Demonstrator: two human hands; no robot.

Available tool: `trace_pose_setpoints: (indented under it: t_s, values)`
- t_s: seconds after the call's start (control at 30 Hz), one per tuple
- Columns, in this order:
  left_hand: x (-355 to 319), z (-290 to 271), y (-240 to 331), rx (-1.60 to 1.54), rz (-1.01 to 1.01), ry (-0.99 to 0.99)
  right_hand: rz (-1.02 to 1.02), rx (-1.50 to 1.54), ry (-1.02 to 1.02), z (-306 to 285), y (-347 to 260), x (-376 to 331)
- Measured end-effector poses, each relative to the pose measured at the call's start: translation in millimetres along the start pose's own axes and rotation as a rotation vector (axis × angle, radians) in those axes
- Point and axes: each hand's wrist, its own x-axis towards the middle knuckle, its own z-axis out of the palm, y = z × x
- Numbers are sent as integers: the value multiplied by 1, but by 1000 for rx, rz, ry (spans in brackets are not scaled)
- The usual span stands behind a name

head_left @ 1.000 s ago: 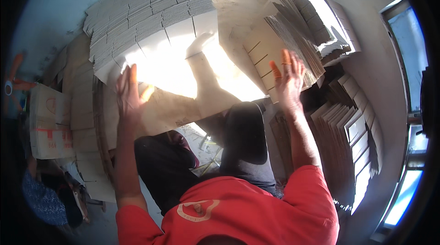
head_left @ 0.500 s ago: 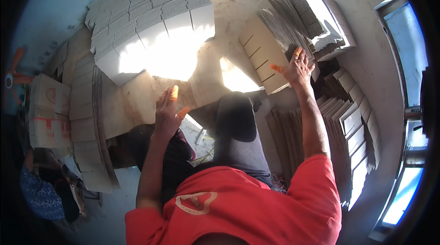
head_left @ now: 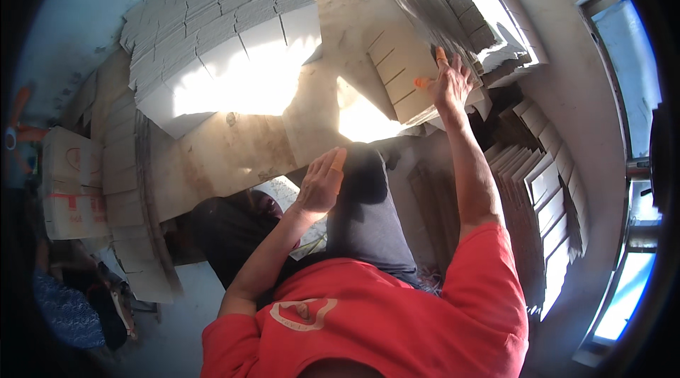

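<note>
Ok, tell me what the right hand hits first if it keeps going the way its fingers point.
The right hand already reaches the leaning stack of flat cardboard sheets; straight on, it would likely press into that stack, though depth is unclear.

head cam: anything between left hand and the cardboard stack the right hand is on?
Only bare sunlit floor separates left hand from cardboard stack under right hand.
</note>
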Motion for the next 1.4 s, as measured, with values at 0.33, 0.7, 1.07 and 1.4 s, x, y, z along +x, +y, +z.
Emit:
trace_pose_setpoints:
  t_s: [0.33,0.7,1.07,1.4]
  values:
    - [-36,-31,-31,44,-184,-36,-198,-181,161,18,-1,-4]
    - [52,-132,-103,347,-105,316,-246,107,231,14,-1,3]
    - [183,-142,-181,851,-278,24,-175,58,226,16,4,19]
    - [176,-145,-188,654,-12,274,-147,448,270,-11,-9,18]
